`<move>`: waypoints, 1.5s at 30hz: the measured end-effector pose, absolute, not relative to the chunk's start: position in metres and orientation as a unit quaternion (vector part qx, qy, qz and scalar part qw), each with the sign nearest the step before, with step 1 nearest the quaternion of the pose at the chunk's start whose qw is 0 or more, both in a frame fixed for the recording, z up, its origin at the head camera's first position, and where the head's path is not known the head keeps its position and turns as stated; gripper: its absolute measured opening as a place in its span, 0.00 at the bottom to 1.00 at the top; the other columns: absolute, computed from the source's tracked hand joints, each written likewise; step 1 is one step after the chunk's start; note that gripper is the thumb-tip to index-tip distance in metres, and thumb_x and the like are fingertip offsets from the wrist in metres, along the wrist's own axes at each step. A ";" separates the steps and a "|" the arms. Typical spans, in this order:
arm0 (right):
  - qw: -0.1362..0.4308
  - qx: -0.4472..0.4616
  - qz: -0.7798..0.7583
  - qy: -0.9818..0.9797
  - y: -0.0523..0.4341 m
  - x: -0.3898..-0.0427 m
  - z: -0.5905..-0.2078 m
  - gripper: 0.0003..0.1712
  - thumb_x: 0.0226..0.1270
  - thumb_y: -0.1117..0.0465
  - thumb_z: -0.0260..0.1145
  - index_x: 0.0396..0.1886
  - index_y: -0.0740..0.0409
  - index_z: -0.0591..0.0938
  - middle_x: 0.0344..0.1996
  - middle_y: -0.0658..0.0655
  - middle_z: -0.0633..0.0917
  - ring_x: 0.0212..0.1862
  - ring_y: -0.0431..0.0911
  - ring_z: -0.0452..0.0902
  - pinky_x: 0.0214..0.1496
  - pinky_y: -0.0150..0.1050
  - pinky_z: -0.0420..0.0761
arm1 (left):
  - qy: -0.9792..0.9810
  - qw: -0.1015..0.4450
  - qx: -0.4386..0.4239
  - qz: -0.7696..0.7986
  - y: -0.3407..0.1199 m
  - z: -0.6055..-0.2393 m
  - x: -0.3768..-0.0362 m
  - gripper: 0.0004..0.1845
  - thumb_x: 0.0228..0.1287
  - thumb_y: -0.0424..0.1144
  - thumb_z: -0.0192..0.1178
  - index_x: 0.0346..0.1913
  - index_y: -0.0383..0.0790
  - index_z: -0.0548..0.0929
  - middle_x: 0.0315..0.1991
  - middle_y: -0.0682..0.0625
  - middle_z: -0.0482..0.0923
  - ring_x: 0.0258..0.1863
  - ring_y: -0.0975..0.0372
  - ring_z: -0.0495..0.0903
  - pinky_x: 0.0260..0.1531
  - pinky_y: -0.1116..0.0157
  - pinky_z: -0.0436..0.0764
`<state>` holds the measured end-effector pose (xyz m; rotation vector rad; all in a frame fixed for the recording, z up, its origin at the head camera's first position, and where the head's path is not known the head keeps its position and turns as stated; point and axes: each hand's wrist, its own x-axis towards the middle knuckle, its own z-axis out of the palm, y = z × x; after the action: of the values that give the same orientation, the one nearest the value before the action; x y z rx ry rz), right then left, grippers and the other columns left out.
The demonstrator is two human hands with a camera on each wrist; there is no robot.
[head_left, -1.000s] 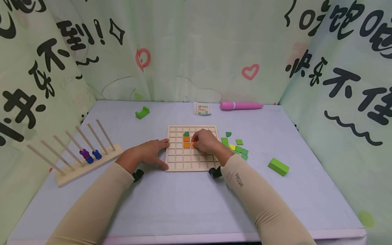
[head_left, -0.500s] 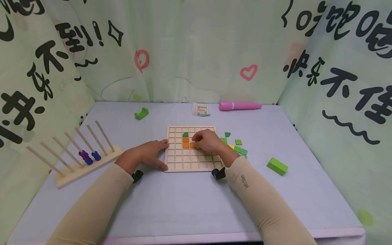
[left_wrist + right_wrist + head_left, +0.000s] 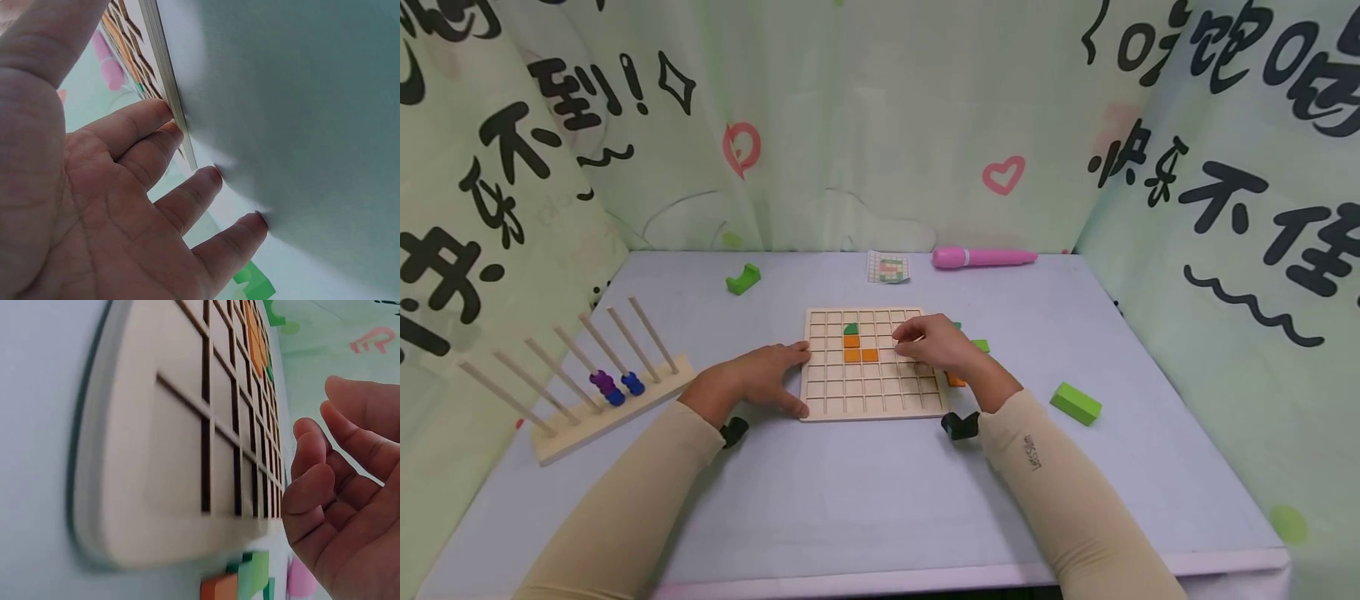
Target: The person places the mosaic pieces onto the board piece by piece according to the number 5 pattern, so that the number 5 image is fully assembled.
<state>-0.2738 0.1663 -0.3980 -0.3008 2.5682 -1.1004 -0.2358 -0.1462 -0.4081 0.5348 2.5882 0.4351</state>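
Left hand (image 3: 760,379): fingers straight, spread, pressing left edge of wooden grid board (image 3: 872,400).
Right hand (image 3: 943,348): over board's right side, fingers loosely curled, holding nothing.
Board: table centre; orange tiles (image 3: 859,350) and green tile (image 3: 851,329) seated upper middle.

Left hand (image 3: 758,379) flat; right hand (image 3: 942,347) loosely curled

Pale table (image 3: 865,500): grid board (image 3: 872,400), abacus rack (image 3: 587,392), green block (image 3: 1076,402), pink pen-like thing (image 3: 983,257).
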 end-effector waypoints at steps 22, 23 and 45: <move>0.136 -0.036 -0.295 0.945 0.236 -0.247 -0.410 0.13 0.72 0.59 0.69 0.52 0.58 0.86 0.50 0.58 0.85 0.50 0.52 0.76 0.48 0.40 0.79 | 0.941 0.225 0.202 0.153 -0.148 -0.408 -0.236 0.56 0.57 0.57 0.77 0.81 0.37 0.60 0.85 0.44 0.50 0.83 0.45 0.51 0.80 0.47 0.57; 0.132 -0.041 -0.289 0.947 0.236 -0.246 -0.410 0.12 0.71 0.59 0.70 0.51 0.58 0.87 0.49 0.58 0.85 0.50 0.52 0.76 0.48 0.41 0.79 | 0.941 0.226 0.202 0.154 -0.148 -0.408 -0.235 0.56 0.56 0.57 0.77 0.81 0.37 0.60 0.85 0.44 0.50 0.83 0.45 0.51 0.80 0.47 0.57; 0.128 -0.055 -0.225 0.964 0.232 -0.241 -0.417 0.12 0.65 0.62 0.75 0.44 0.61 0.84 0.38 0.56 0.82 0.43 0.49 0.75 0.45 0.39 0.76 | 0.939 0.224 0.200 0.166 -0.147 -0.411 -0.236 0.56 0.55 0.57 0.78 0.81 0.38 0.61 0.85 0.44 0.50 0.83 0.44 0.51 0.80 0.46 0.57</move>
<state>-0.2411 0.2322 -0.4169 -0.1600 2.8041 -0.6558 -0.2362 -0.1472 -0.4111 0.5524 2.5917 0.4579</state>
